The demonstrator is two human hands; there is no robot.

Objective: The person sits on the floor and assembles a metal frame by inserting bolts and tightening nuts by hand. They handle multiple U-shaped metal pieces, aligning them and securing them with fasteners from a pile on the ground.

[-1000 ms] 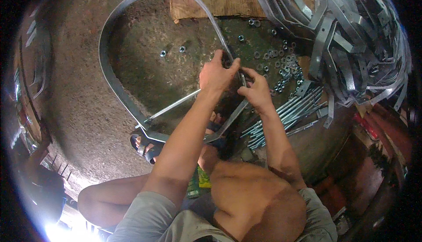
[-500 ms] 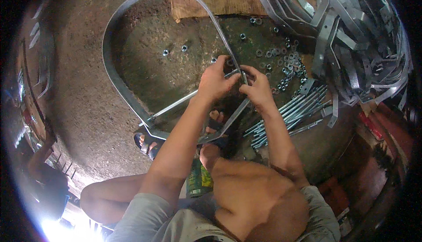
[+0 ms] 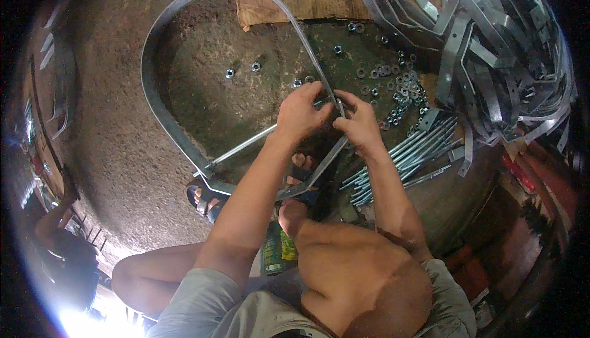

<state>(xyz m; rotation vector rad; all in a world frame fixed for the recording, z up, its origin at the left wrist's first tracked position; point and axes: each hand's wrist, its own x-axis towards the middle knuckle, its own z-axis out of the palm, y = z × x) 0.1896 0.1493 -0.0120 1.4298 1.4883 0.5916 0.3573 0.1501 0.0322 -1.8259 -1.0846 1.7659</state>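
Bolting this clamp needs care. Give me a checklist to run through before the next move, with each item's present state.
1. Both hands on the joint: left hand and right hand meet at the curved metal band: ok.
2. Threaded rod spans the band: ok.
3. Nut seated on the rod end: hidden by fingers, cannot tell.
4. Loose nuts beside the right hand: ok.
5. Spare rods nearby: ok.

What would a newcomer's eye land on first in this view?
First the big bent metal band, looping over the dirt floor at centre, with the left hand and right hand meeting at its right side. Next the tangled heap of metal straps at upper right. Nuts and washers and threaded rods lie just below it.
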